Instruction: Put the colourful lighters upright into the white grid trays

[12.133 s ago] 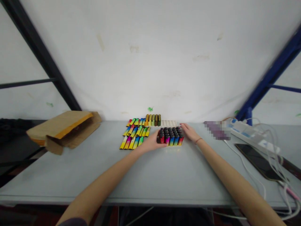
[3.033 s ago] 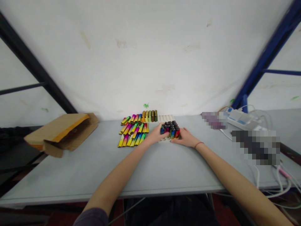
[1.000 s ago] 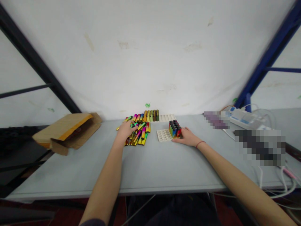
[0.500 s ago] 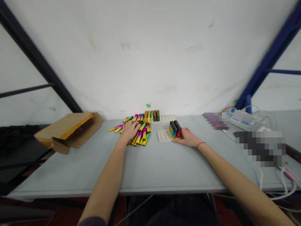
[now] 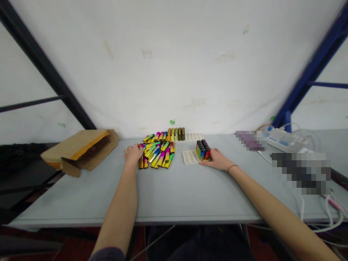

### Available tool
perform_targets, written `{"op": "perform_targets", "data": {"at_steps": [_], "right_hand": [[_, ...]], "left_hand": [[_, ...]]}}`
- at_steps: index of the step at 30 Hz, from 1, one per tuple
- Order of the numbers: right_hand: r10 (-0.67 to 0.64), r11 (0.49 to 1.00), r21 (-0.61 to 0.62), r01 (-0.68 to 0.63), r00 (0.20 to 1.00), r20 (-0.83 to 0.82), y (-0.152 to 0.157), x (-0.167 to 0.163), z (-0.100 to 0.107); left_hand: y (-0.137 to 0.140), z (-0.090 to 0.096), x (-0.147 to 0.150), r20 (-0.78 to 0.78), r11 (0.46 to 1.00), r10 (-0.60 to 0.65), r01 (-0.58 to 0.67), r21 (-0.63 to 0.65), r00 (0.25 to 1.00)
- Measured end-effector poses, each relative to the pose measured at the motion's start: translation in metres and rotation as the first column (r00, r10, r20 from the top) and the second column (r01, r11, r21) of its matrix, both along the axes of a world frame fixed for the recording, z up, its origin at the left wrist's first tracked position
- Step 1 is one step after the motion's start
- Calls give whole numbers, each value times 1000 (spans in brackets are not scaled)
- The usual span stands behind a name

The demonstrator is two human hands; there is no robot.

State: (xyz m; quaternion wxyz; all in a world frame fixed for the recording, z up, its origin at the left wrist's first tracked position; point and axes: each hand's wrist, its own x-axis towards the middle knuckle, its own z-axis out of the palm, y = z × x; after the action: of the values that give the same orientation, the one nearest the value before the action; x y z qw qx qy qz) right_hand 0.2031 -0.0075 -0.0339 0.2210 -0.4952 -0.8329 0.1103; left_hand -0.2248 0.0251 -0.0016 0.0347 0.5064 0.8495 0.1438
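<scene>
Both hands (image 5: 133, 153) on lighters (image 5: 159, 154), tray (image 5: 190, 157)

Head view: forward-down, over table (image 5: 174, 195), toward wall (image 5: 174, 65).

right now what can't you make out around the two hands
- Head view: whether the left hand grips any of the loose rainbow-coloured lighters; its fingers curl over them.
- The right hand sits behind the white plastic slotted tray; its contact is unclear.
- Two pixelated patches at right hide objects.
</scene>
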Motion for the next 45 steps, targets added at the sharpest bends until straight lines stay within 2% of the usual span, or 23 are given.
{"op": "perform_targets", "data": {"at_steps": [3,6,9,11,12,16,21,25,28,32,35,38,41,43,45], "right_hand": [[-5,1000,8,5,1000,6,0,1,0],[-4,1000,19,4,1000,12,1,1,0],[2,1000,20,-3,1000,16,0,0,0],[3,1000,15,-3,1000,16,0,-1,0],[3,1000,11,-3,1000,17,0,-1,1],[5,1000,5,-5,1000,16,-1,-1,2],[2,1000,4,-2,1000,-4,-2,-2,3],[1,1000,-9,-1,1000,-4,-2,-2,4],[2,1000,-3,-2,1000,-14,-2,-1,4],[0,1000,-4,0,1000,-20,-2,-1,4],[-4,1000,-3,4,1000,-14,-2,-1,3],[-2,1000,0,2,1000,-10,-2,-1,3],[2,1000,5,-2,1000,-9,-3,-2,3],[1,1000,6,-1,1000,-8,-3,-2,4],[-2,1000,3,2,1000,-8,-3,-2,4]], "left_hand": [[-1,2,9,20,1000,17,-17,15,1000],[-2,5,16,-1,989,-36,36,145,999],[2,10,22,-85,914,-295,307,264,952],[6,13,26,-140,849,-444,465,251,885],[9,14,28,-160,839,-471,496,224,868],[14,12,31,-173,867,-465,487,110,868],[11,14,27,-124,845,-516,528,91,847],[4,22,23,-10,838,-543,543,45,840],[0,26,23,16,874,-487,487,-9,874],[-2,25,26,-32,935,-346,342,-94,938],[-4,27,30,-71,962,-270,265,-73,960],[-8,35,32,-85,954,-298,296,-39,951],[-15,46,31,64,905,-403,408,-119,913],[-21,50,31,208,883,-394,431,-185,895],[-25,52,33,289,884,-343,411,-223,894]]}}
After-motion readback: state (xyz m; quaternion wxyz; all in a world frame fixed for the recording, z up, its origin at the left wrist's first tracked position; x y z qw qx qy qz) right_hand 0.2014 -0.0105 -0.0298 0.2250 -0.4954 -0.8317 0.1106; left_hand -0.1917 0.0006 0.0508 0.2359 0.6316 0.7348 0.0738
